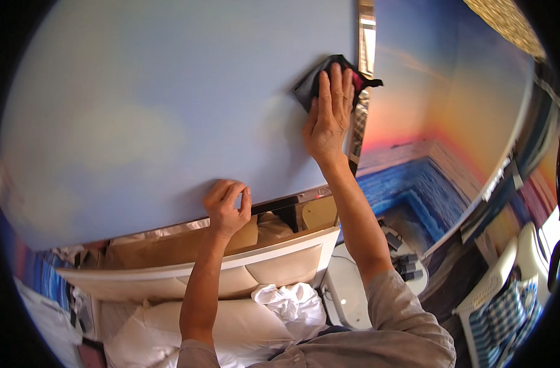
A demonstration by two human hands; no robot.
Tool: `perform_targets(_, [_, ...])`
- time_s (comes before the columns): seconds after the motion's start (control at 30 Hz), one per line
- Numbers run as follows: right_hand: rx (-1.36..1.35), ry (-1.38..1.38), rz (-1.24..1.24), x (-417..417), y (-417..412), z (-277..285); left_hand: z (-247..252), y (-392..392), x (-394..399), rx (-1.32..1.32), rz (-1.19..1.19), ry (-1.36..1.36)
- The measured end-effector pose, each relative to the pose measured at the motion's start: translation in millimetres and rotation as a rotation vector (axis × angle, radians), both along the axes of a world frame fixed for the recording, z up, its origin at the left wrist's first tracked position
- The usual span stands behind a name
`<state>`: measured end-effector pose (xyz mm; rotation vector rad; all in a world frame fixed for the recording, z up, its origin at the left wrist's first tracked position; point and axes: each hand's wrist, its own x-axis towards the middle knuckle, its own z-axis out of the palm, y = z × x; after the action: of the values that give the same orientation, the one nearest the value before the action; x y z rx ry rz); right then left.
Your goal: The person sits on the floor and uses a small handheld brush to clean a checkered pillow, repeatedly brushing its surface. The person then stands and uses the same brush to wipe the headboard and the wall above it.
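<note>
With its fingers spread along a dark cloth (308, 90), my right hand (331, 115) presses flat against a large blue panel (169, 92) painted with pale clouds. The cloth shows a patch of pink and reaches over the panel's shiny mirrored edge strip (361, 110). Lower and to the left, my left hand (228, 207) is at the panel's bottom edge, its fingers curled and thumb up; whether it grips the edge or only rests there cannot be told. No loose object shows in it.
Below the panel stands a padded cream headboard (284, 264), with pillows (234, 322) and a crumpled white cloth (293, 299) before it. A white bedside table (349, 280) with small dark items is at right. Farther right is a white seat with a checked blue cushion (504, 315).
</note>
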<state>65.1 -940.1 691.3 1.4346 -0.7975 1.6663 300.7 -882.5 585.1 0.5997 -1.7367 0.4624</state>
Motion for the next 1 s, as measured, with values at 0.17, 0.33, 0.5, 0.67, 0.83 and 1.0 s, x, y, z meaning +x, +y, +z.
perform_targets(0.17, [0.008,0.071,0.023,42,4,27,3,9,-17,0.137,-0.024,0.186])
perform_targets(0.33, [0.164,0.469,0.307,85,31,-9,27,30,-56,-0.041,0.135,0.359])
perform_targets(0.5, [0.146,0.286,0.129,35,18,-29,51,38,-106,-0.213,0.119,0.13])
perform_targets(0.67, [0.193,0.149,-0.022,15,34,-12,95,23,-165,-0.082,0.171,-0.091])
perform_targets(0.83, [0.175,0.15,0.001,56,23,1,106,4,-131,-0.1,0.329,-0.033])
perform_targets(1.0, [0.117,0.255,0.038,117,20,15,124,7,-58,-0.254,0.379,-0.079])
